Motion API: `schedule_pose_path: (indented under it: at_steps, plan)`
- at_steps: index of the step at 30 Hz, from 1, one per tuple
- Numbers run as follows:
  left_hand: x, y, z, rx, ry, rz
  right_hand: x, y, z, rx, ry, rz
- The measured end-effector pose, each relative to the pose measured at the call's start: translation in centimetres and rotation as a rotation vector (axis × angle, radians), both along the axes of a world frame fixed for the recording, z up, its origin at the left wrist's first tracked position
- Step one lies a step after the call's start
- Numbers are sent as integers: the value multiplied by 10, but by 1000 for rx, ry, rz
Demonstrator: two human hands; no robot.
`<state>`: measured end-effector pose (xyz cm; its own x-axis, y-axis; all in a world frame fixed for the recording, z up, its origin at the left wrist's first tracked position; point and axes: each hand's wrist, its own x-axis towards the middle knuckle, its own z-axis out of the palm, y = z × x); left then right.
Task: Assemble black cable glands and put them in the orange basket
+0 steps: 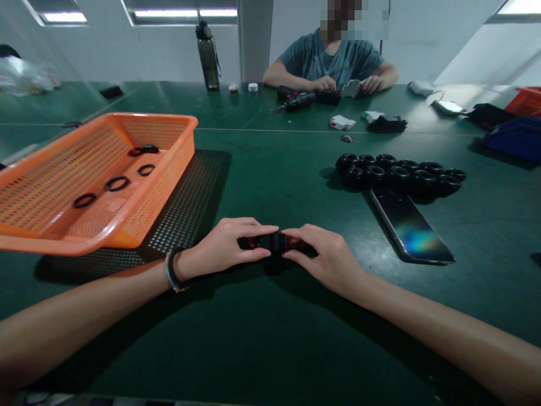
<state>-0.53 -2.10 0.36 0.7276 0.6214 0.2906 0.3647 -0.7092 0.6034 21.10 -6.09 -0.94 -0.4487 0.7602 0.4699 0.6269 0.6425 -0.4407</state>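
My left hand [230, 245] and my right hand [323, 256] meet at the middle of the green table [253, 338]. Both are closed on one small black part [274, 242] with a bit of red showing, held between the fingertips just above the table. A wristband sits on my left wrist. Several black round parts [399, 172] lie in a row to the right, beyond my right hand. An orange perforated basket [51, 237] on the left holds several black rings [117, 183].
A phone [408, 225] lies face up beside the row of black parts. Across the table a person works with a power screwdriver [296, 101] nearby. A water bottle [208, 56] stands at the back. Blue and orange bins [515, 135] sit far right.
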Motion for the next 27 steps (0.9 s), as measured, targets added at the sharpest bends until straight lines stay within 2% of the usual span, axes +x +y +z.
schedule_pose_path:
  at_steps: [27]
  plan:
    - [1, -1, 1, -9, -5, -2, 0, -1, 1, -55, 20, -14]
